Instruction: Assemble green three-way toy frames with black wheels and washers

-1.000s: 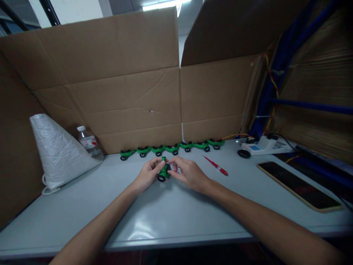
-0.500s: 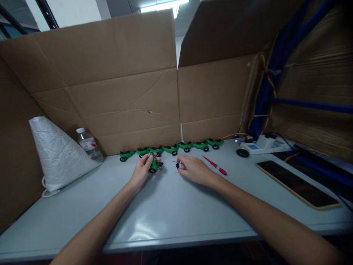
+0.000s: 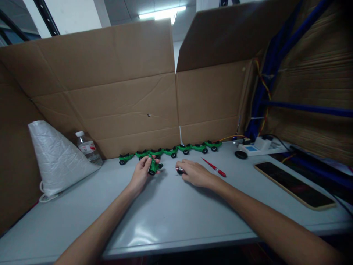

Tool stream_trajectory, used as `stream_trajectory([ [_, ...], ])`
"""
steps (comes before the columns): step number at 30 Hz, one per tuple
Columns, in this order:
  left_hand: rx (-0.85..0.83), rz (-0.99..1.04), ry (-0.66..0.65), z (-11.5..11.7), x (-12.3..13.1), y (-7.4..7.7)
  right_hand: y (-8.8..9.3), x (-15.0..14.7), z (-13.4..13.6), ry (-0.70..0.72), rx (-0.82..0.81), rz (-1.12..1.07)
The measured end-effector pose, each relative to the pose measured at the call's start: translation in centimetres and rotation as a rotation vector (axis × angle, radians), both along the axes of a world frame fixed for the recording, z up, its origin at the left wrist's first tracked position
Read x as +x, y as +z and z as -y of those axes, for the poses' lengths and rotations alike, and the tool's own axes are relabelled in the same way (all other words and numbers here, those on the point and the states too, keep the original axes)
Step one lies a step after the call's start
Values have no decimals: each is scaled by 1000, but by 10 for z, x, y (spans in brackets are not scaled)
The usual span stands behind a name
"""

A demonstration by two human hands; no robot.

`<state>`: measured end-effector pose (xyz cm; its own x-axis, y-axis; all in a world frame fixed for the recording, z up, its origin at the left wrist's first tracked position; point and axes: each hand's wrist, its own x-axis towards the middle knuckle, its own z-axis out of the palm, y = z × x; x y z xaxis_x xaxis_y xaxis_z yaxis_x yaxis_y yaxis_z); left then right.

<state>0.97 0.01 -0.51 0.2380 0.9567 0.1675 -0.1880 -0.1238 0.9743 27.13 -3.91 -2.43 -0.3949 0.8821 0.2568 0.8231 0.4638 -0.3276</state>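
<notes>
Green toy vehicle (image 3: 152, 168), one, at the centre of the frame, slightly left. Long axis runs roughly up and down the picture, a dark wheel at the lower end, a dark projection to the right, facing the other hand. Held in the left hand (image 3: 140, 171), the nearer of the two; whether it also touches the bench (image 3: 165, 221) cannot be told.

Left fingers: closed about the vehicle's upper part, thumb on the near side, others mostly hidden behind.

Right hand (image 3: 194, 173): right of the vehicle, a strip of bench between. Fingers bent and drawn together, pinching a thin metal rod (image 3: 177, 168) that points left, towards the vehicle. Small dark part (image 3: 180, 172) just under the fingertips; whether gripped or resting on the bench, cannot be told.

Row of green toy vehicles (image 3: 184, 148), seven, along the back of the bench, mid-frame, behind both hands.

Red screwdriver (image 3: 214, 168), one, right of the right hand, slanting down to the right, not held.

Phone (image 3: 295, 186), screen up and dark, right of frame. Black ring (image 3: 241, 155), beside the power strip (image 3: 253, 148).

Clear bottle (image 3: 88, 148) and pale bag (image 3: 59, 158), left of frame, side by side.
</notes>
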Motion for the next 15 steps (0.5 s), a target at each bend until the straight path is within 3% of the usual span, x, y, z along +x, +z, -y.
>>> stream_trajectory([
  [10, -64, 63, -105, 5, 3, 1, 6, -1, 2, -38, -46, 42],
  [15, -84, 99, -114, 6, 1, 3, 15, -5, 5, -53, 28, -47],
])
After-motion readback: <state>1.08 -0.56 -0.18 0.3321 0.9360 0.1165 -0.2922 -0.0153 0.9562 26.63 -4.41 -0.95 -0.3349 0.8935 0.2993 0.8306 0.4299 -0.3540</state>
